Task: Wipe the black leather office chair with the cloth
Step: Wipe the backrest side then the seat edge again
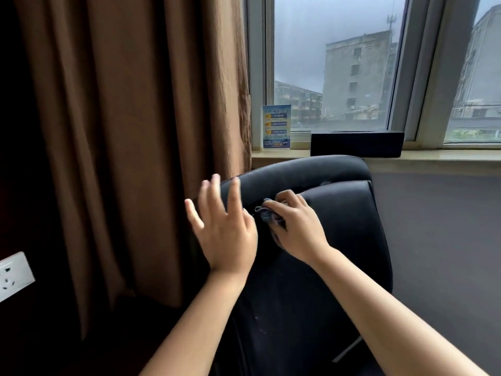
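black leather office chair (325,213) below the far window sill, wiping under way: the right hand (295,226) clenches a bunched grey cloth (267,214) against the upper backrest, the left hand (225,226) hovers released with fingers spread near its left edge, and pale specks lower down suggest that part remains.

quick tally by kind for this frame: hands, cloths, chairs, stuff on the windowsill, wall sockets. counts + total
Hands: 2, left hand with fingers spread, right hand gripping the cloth
Cloths: 1, grey cloth
Chairs: 1, black leather office chair
Windowsill items: 2, blue printed card, black box
Wall sockets: 1, white socket
Total: 7
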Action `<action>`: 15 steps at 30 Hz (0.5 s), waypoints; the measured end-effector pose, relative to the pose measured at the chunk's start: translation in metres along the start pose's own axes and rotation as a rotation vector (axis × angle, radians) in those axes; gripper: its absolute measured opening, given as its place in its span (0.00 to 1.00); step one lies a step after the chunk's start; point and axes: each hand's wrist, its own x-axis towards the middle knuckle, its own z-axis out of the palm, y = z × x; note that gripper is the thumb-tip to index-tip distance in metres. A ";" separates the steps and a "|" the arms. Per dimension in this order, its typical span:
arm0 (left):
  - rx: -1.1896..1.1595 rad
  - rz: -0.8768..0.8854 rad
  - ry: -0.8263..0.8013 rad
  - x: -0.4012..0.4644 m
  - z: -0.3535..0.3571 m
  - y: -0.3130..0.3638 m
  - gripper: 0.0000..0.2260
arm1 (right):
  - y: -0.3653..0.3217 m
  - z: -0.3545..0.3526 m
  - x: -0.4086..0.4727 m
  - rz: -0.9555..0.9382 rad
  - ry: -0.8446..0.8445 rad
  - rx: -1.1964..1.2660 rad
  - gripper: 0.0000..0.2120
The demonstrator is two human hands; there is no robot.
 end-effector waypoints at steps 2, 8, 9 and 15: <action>0.059 0.109 -0.107 0.000 0.005 0.010 0.29 | 0.015 -0.004 0.002 0.023 -0.001 -0.040 0.17; 0.222 0.150 -0.323 0.009 0.025 0.017 0.29 | 0.065 -0.019 0.010 0.475 -0.068 -0.060 0.17; 0.241 0.141 -0.350 0.013 0.029 0.021 0.29 | 0.065 -0.020 0.010 0.474 -0.072 -0.047 0.17; 0.205 0.126 -0.439 0.043 0.057 0.053 0.26 | 0.074 -0.025 -0.006 0.361 -0.052 -0.062 0.18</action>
